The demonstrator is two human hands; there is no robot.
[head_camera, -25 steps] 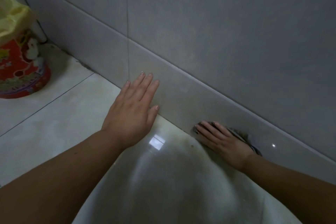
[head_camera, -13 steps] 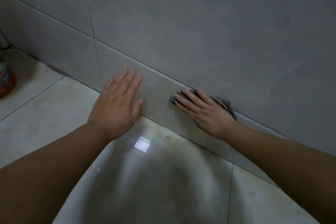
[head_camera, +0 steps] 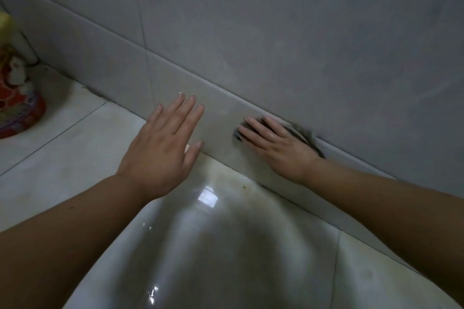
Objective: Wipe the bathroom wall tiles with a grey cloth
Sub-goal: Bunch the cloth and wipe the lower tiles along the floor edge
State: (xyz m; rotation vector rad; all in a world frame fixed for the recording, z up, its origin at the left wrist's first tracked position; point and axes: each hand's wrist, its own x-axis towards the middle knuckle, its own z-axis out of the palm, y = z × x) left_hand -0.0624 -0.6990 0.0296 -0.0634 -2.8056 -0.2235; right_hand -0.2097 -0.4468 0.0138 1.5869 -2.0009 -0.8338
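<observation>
Grey wall tiles (head_camera: 288, 40) fill the upper part of the view, with a low skirting row (head_camera: 221, 110) meeting the floor. My right hand (head_camera: 276, 145) lies flat with straight fingers and presses a grey cloth (head_camera: 302, 132) against the skirting tile; only the cloth's edges show around the fingers and behind the hand. My left hand (head_camera: 163, 143) is spread flat with straight fingers, its fingertips against the skirting tile to the left of the cloth, and it holds nothing.
Glossy pale floor tiles (head_camera: 75, 148) run below the wall, with brownish stains along the joint near the hands. A red patterned bin (head_camera: 17, 98) with a yellow bag stands at the far left by the corner.
My right hand with the cloth slid left and up along the skirting tile, closer to my left hand. The view swung right, then back left, so the bin left view and returned.
</observation>
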